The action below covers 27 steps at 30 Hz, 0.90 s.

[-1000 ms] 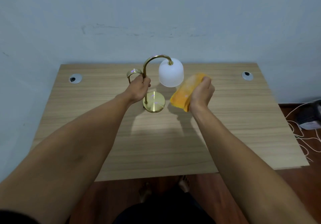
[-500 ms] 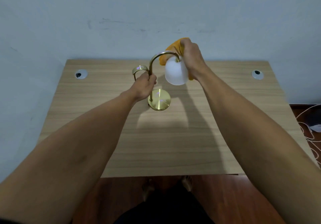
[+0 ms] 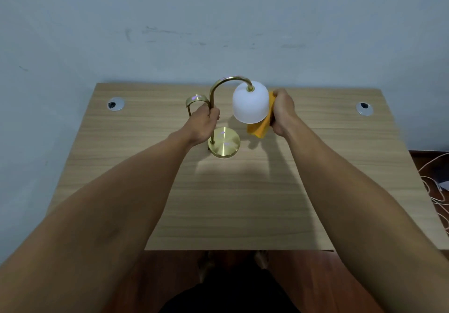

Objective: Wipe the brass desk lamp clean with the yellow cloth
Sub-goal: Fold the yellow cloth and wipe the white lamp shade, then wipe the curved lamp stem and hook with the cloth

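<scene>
The brass desk lamp (image 3: 224, 142) stands on the wooden desk (image 3: 233, 203), with a curved neck, a round base and a white frosted shade (image 3: 250, 102). My left hand (image 3: 202, 123) grips the lamp's upright stem, next to its brass loop handle (image 3: 196, 100). My right hand (image 3: 281, 111) holds the yellow cloth (image 3: 261, 125) pressed against the right side of the shade; the cloth's lower end hangs below the shade.
Two round cable grommets (image 3: 116, 104) (image 3: 364, 108) sit at the desk's back corners. A pale wall (image 3: 218, 33) rises right behind the desk. White cables (image 3: 437, 191) lie on the floor to the right. My feet show below the front edge.
My right hand went from beside the shade up to the top of the neck, then came down to the shade's right side with the cloth. My left hand kept its grip on the stem.
</scene>
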{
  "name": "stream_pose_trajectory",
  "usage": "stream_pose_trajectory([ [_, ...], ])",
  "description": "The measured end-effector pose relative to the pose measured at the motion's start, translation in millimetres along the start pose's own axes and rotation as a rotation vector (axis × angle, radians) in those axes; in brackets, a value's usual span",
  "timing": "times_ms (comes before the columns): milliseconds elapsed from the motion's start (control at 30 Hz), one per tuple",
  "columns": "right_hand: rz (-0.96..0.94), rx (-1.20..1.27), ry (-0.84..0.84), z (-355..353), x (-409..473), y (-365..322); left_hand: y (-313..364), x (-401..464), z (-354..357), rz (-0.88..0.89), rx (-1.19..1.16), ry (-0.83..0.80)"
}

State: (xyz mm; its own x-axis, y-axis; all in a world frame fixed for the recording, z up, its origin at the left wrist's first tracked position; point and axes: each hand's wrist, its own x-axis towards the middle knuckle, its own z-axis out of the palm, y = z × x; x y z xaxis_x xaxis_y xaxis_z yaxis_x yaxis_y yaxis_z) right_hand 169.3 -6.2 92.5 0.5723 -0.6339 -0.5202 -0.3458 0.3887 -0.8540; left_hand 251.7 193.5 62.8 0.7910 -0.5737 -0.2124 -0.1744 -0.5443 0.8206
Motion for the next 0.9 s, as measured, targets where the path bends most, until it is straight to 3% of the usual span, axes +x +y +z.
stream_pose_trajectory([
  [100,-0.045,0.062,0.157,-7,-16,6,2,-3,-1,0.011,0.006,-0.015],
  [167,-0.24,0.121,0.275,-6,-31,7,2,-3,-2,0.014,-0.001,-0.013],
  [300,-0.611,0.176,0.161,17,-61,19,3,-4,-3,-0.014,-0.016,-0.023],
  [667,-1.195,-0.599,0.047,23,-62,104,4,-4,-5,-0.018,0.012,-0.029],
  [900,-1.358,-0.849,0.002,-4,-60,131,7,-6,-5,-0.02,-0.009,-0.045],
])
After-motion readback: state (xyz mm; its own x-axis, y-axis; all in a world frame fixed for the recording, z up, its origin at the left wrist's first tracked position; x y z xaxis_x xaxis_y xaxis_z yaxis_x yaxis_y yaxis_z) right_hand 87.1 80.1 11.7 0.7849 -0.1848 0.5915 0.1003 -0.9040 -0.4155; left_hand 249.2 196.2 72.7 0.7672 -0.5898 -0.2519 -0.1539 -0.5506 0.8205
